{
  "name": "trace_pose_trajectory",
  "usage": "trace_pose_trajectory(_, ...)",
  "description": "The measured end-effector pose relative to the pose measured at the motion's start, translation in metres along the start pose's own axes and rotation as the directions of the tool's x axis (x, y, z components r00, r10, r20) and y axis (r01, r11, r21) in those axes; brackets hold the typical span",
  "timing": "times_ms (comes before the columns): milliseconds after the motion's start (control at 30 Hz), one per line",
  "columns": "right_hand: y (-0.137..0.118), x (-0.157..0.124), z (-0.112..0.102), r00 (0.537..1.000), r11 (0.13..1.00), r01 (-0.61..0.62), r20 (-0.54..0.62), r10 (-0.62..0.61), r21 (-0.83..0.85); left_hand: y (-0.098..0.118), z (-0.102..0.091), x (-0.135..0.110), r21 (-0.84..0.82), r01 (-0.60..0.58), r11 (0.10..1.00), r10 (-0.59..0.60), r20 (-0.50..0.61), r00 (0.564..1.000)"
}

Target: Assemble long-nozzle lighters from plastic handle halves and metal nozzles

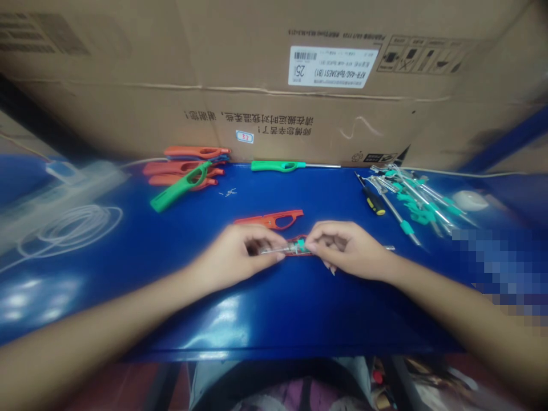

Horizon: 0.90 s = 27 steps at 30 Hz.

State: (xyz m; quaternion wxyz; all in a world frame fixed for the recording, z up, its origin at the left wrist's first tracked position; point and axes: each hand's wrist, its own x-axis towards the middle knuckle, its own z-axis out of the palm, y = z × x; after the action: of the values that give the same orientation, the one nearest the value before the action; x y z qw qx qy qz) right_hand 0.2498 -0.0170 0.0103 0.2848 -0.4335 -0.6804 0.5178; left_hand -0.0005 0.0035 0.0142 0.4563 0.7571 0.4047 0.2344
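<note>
Between my two hands is an opened orange utility lighter (299,251), its half shell holding a clear tube-like part and green pieces. My left hand (240,254) is closed around its left end, thumb and fingers pinching near the clear part. At the green pieces, my right hand (349,248) grips the other end with thumb and forefinger. A short metal tip (389,248) shows past my right hand. Just beyond the hands lies a second orange half shell (269,220) with a finger loop, touched by neither hand's fingertips as far as I can see.
Several orange lighter bodies (184,166) and a green one (177,188) lie at the back left. A green lighter with rod (278,165) rests by the cardboard (257,68). Rightward are a screwdriver (373,200), rod assemblies (422,197) and a white object (470,200). A cable (72,228) coils left.
</note>
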Motion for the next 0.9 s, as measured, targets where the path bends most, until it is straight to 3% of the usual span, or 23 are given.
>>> trace_pose_trajectory(900, -0.0005, -0.0001, -0.0007, 1.000, 1.000, -0.021, 0.003, 0.021, 0.011, 0.0023, -0.0008, 0.0002, 0.004, 0.006, 1.000, -0.006, -0.006, 1.000)
